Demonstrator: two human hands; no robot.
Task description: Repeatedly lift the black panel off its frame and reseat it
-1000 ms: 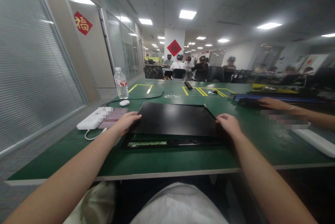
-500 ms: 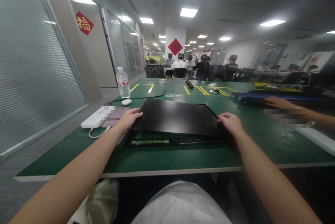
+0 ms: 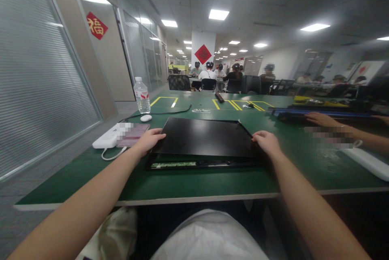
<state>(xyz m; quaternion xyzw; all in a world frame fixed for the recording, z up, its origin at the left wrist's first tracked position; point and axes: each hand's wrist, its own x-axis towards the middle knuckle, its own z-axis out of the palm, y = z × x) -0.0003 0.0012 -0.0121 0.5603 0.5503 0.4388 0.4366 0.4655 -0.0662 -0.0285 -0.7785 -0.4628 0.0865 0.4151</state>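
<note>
A dark, glossy screen panel (image 3: 203,136) is held between my two hands over the green table. My left hand (image 3: 151,140) pinches its left edge, thumb on top. My right hand (image 3: 266,141) grips the right edge near the middle with its fingertips. Beneath the panel lies a black frame (image 3: 234,163), its near strip showing. A narrow green circuit board (image 3: 173,165) sits in that strip at the left. The panel covers most of the frame's inside, and the fingers under the panel are hidden.
Left of my hands lie a white power bank (image 3: 106,136) with a cable, a phone (image 3: 133,134) and a white earbud case (image 3: 146,118). A water bottle (image 3: 142,96) stands behind. At right, another person's hand (image 3: 323,120) reaches over dark bars (image 3: 291,116).
The far edge of the panel has dropped a little, so it lies flatter over the frame. Both hands keep their hold on its sides.
</note>
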